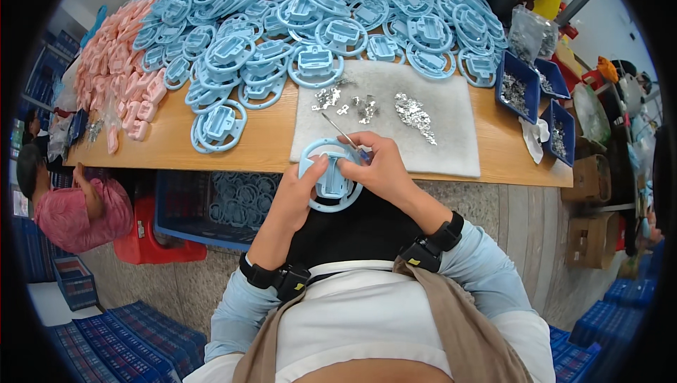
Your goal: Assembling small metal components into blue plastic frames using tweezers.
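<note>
My left hand (291,196) grips a light blue plastic steering-wheel-shaped part (331,187) by its left side, thumb on the raised middle box. The part is held just off the table's front edge, above my lap. Curled at its right side is my right hand (381,168), thumb and fingertips touching the box. A thin screwdriver (341,128) is tucked in that same hand, its metal shaft pointing away to the upper left and its blue handle mostly covered by fingers. What the right fingertips pinch inside the box, if anything, is hidden.
A white foam mat (451,108) carries small piles of shiny metal pieces (415,116). Blue parts (310,62) are heaped behind, pink parts (127,80) to the left. Blue trays (517,87) of small metal pieces stand right. A blue crate (185,203) sits below; a person in pink (84,210) sits left.
</note>
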